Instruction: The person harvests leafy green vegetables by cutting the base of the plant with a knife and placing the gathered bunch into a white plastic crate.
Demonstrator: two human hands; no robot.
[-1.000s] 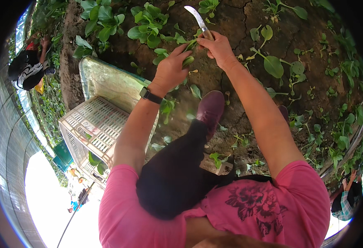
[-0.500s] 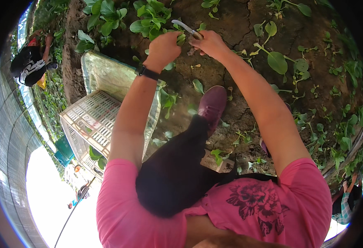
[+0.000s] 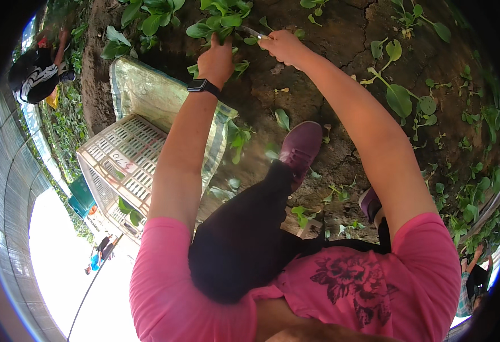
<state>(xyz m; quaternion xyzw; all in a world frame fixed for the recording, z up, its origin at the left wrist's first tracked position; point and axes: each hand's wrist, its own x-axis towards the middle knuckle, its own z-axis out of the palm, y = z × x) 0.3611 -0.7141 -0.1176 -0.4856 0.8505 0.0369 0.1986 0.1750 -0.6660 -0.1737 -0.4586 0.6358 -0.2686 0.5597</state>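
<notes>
My left hand (image 3: 216,61), with a dark watch (image 3: 203,86) at the wrist, reaches to the lower leaves of a leafy green plant (image 3: 222,21). Two of its fingers stretch forward and apart; the rest are hidden beneath the hand. My right hand (image 3: 287,49) is closed round the handle of a small curved knife (image 3: 255,33). The blade points left, toward the base of that plant, and its tip is partly lost among the leaves. Green leaves also show on both sides of my left hand.
A white slatted crate (image 3: 126,149) lined with a pale sheet (image 3: 147,85) stands left of my left arm. Leafy plants (image 3: 399,98) and loose leaves dot the cracked soil. My purple shoe (image 3: 302,145) is planted ahead. Other people (image 3: 38,74) are at the far left and lower right.
My left hand has moved forward to the plant, and the green bit it held no longer shows. My right hand has brought the knife lower and left, toward the plant's base.
</notes>
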